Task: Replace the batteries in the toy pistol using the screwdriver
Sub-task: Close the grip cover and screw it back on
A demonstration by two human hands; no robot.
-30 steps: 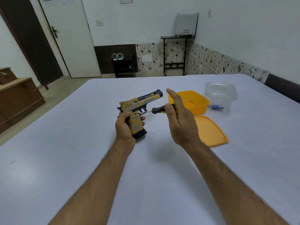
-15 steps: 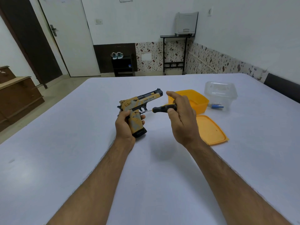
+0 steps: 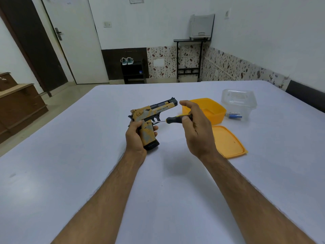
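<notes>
The toy pistol (image 3: pixel 154 111), yellow and grey with a black slide, stands on its black base on the white table (image 3: pixel 88 173), muzzle pointing right and away. My left hand (image 3: pixel 136 136) grips its handle from behind. My right hand (image 3: pixel 195 127) pinches the black-and-yellow handle of a small screwdriver (image 3: pixel 173 119) between thumb and fingers. The thin metal shaft lies level and its tip touches the upper side of the grip.
An open orange box (image 3: pixel 218 111) sits right of the pistol, with its orange lid (image 3: pixel 228 141) flat on the table in front. Behind is a clear plastic container (image 3: pixel 238 101) and blue-white batteries (image 3: pixel 234 115) beside it.
My right hand's fingers have shifted round the screwdriver handle, as in turning it. The pistol and my left hand stay put.
</notes>
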